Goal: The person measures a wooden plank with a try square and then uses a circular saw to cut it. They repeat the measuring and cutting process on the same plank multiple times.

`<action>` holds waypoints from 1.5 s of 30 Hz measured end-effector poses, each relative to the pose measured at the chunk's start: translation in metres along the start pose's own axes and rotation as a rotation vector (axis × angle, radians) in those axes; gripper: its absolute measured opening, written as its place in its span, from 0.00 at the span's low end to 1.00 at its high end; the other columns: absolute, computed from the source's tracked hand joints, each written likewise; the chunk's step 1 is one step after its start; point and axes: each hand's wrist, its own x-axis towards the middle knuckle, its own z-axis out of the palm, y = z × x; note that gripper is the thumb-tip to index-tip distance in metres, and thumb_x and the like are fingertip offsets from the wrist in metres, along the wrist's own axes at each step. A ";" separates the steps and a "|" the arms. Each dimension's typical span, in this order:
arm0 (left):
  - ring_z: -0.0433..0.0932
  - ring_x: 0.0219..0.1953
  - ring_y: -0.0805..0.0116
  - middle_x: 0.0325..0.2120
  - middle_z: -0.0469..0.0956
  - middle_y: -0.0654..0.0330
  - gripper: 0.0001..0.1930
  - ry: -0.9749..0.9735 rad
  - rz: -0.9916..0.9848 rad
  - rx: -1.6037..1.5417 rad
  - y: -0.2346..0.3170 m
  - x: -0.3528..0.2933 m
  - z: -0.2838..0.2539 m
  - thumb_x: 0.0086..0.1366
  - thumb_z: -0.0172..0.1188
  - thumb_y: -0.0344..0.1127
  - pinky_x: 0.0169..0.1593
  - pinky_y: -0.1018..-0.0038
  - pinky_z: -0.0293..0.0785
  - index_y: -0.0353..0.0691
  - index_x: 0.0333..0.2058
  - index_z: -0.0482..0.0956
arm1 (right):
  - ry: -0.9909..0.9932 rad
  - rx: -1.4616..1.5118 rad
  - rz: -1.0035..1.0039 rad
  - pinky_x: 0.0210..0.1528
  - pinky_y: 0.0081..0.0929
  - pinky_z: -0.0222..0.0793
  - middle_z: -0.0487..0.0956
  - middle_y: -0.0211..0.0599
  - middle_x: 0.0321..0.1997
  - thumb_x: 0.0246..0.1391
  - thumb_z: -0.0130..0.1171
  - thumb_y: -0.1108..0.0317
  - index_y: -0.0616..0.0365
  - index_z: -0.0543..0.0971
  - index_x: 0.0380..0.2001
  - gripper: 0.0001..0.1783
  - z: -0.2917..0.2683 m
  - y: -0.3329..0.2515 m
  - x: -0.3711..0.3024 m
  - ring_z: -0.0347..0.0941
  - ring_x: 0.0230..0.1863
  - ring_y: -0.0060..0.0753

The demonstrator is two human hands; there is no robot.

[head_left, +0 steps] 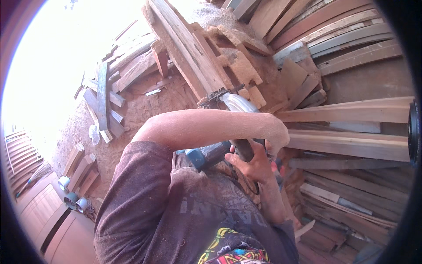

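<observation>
A power saw with a silver-grey guard (239, 103), a black base and a blue motor housing (196, 159) is held close to my body, at the near end of a long wooden beam (189, 53). Around its black handle (243, 150) my right hand (254, 166) is closed, thumb along the side. My left arm reaches across in front of me, over the saw. Bent down at the wrist, my left hand (277, 136) is beside the right one with its fingers curled; what they grip is hidden. The saw's blade does not show.
Long planks (347, 143) are stacked along the right, some ends pointing toward me. Wood offcuts (103, 101) lie on the sawdust-covered floor at left. Notched wooden blocks (241, 66) sit beside the beam. Wooden panels (41, 207) and small round containers (70, 200) are at lower left.
</observation>
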 end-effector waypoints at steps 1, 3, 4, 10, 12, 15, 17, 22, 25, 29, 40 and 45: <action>0.85 0.48 0.45 0.40 0.85 0.46 0.24 0.019 -0.004 -0.003 -0.002 0.000 -0.002 0.63 0.70 0.54 0.49 0.49 0.80 0.39 0.46 0.88 | -0.008 0.001 0.023 0.45 0.26 0.72 0.81 0.27 0.36 0.58 0.77 0.71 0.60 0.83 0.43 0.14 -0.001 0.001 0.001 0.75 0.39 0.20; 0.87 0.44 0.45 0.36 0.87 0.47 0.24 0.097 -0.017 -0.018 -0.002 -0.005 -0.006 0.62 0.70 0.55 0.46 0.49 0.81 0.39 0.43 0.90 | -0.036 -0.034 0.020 0.43 0.25 0.71 0.80 0.25 0.34 0.58 0.76 0.71 0.59 0.82 0.40 0.11 -0.002 -0.003 0.003 0.74 0.37 0.19; 0.88 0.43 0.45 0.34 0.88 0.47 0.24 0.159 -0.026 -0.039 -0.004 -0.009 -0.009 0.61 0.70 0.55 0.45 0.49 0.82 0.38 0.41 0.91 | -0.052 -0.052 0.018 0.41 0.25 0.70 0.79 0.24 0.32 0.58 0.76 0.71 0.59 0.82 0.38 0.10 -0.002 -0.005 0.004 0.73 0.36 0.18; 0.88 0.45 0.47 0.35 0.89 0.50 0.19 0.600 -0.056 -0.219 -0.033 -0.052 -0.006 0.54 0.65 0.40 0.52 0.52 0.82 0.42 0.44 0.90 | -0.071 -0.073 0.009 0.37 0.28 0.72 0.81 0.28 0.27 0.59 0.73 0.69 0.61 0.81 0.41 0.12 -0.004 0.000 0.006 0.75 0.30 0.20; 0.89 0.43 0.51 0.35 0.88 0.51 0.21 0.743 -0.074 -0.393 -0.050 -0.069 0.002 0.57 0.66 0.39 0.49 0.56 0.84 0.39 0.49 0.86 | -0.081 -0.068 0.022 0.36 0.27 0.72 0.80 0.28 0.27 0.59 0.73 0.69 0.61 0.81 0.40 0.12 -0.004 -0.003 0.007 0.75 0.30 0.19; 0.89 0.42 0.56 0.36 0.88 0.52 0.24 0.931 -0.091 -0.487 -0.070 -0.086 0.014 0.61 0.65 0.34 0.48 0.61 0.85 0.38 0.57 0.83 | -0.064 -0.050 0.043 0.38 0.24 0.69 0.78 0.23 0.29 0.58 0.75 0.68 0.58 0.81 0.36 0.11 -0.003 -0.008 0.009 0.73 0.32 0.17; 0.89 0.43 0.57 0.37 0.88 0.53 0.24 1.011 -0.215 -0.437 -0.086 -0.096 0.023 0.62 0.67 0.36 0.50 0.62 0.84 0.38 0.58 0.83 | -0.062 -0.049 0.036 0.39 0.23 0.69 0.78 0.21 0.29 0.58 0.75 0.68 0.57 0.81 0.35 0.10 -0.002 -0.011 0.010 0.71 0.33 0.16; 0.84 0.54 0.54 0.44 0.86 0.52 0.32 1.082 -0.657 -0.688 -0.118 -0.112 0.046 0.50 0.79 0.57 0.63 0.57 0.70 0.38 0.46 0.84 | -0.077 -0.063 0.002 0.39 0.23 0.69 0.79 0.23 0.29 0.58 0.74 0.69 0.57 0.81 0.36 0.10 -0.001 -0.012 0.013 0.72 0.32 0.17; 0.83 0.53 0.51 0.43 0.85 0.50 0.36 1.074 -0.825 -0.779 -0.113 -0.120 0.051 0.48 0.81 0.61 0.65 0.56 0.67 0.37 0.44 0.83 | -0.081 0.000 0.037 0.38 0.22 0.69 0.79 0.24 0.29 0.58 0.74 0.71 0.58 0.80 0.38 0.10 0.000 -0.012 0.014 0.73 0.32 0.17; 0.83 0.49 0.52 0.42 0.84 0.47 0.39 1.119 -0.883 -0.838 -0.120 -0.117 0.060 0.47 0.83 0.65 0.60 0.52 0.73 0.35 0.42 0.81 | -0.096 -0.037 -0.007 0.37 0.22 0.69 0.80 0.25 0.30 0.58 0.73 0.72 0.59 0.80 0.38 0.10 0.000 -0.016 0.018 0.74 0.31 0.17; 0.87 0.39 0.57 0.37 0.83 0.46 0.39 1.223 -0.850 -0.923 -0.116 -0.119 0.060 0.49 0.86 0.59 0.41 0.64 0.84 0.30 0.42 0.78 | -0.126 -0.070 -0.028 0.50 0.30 0.78 0.88 0.39 0.41 0.60 0.72 0.71 0.65 0.82 0.53 0.19 0.000 -0.017 0.025 0.82 0.43 0.27; 0.87 0.38 0.60 0.36 0.83 0.46 0.40 1.234 -0.845 -0.954 -0.118 -0.118 0.063 0.50 0.86 0.59 0.37 0.65 0.85 0.30 0.43 0.77 | -0.093 -0.067 -0.041 0.43 0.26 0.74 0.82 0.31 0.36 0.57 0.73 0.72 0.62 0.81 0.45 0.14 0.003 -0.014 0.027 0.77 0.37 0.22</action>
